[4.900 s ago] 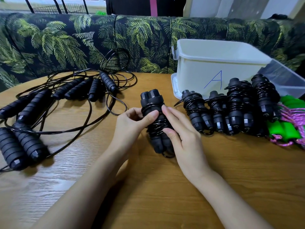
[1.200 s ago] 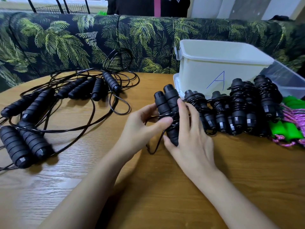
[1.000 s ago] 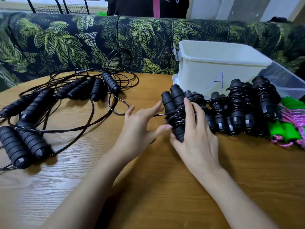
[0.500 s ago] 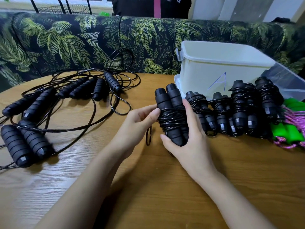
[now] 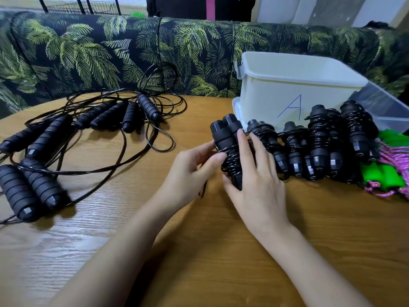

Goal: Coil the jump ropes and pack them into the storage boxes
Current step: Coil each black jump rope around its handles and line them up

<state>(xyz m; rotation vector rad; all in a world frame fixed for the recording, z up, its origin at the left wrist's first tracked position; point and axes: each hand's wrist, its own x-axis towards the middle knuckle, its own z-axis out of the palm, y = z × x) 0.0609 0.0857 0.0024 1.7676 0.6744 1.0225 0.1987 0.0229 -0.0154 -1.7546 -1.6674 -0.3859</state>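
A black jump rope bundle (image 5: pixel 225 138), two handles side by side with cord wound round them, stands tilted at the table's middle. My right hand (image 5: pixel 256 173) wraps round it from the right, thumb under its lower end. My left hand (image 5: pixel 192 171) pinches the cord against the bundle's left side with thumb and fingers. A short cord end hangs below my left hand. Several wound black bundles (image 5: pixel 314 147) lie in a row to the right, before the white storage box marked A (image 5: pixel 287 89).
Several loose black ropes (image 5: pixel 88 134) with handles sprawl over the left of the wooden table (image 5: pixel 221 251). A green-handled pink rope (image 5: pixel 389 171) lies at the right edge, beside a clear box (image 5: pixel 385 107). A leaf-print sofa runs behind.
The bundle has shifted slightly right and down toward the row of wound bundles. My left hand has closed on the cord at its side; the loose cord loop below has shrunk.
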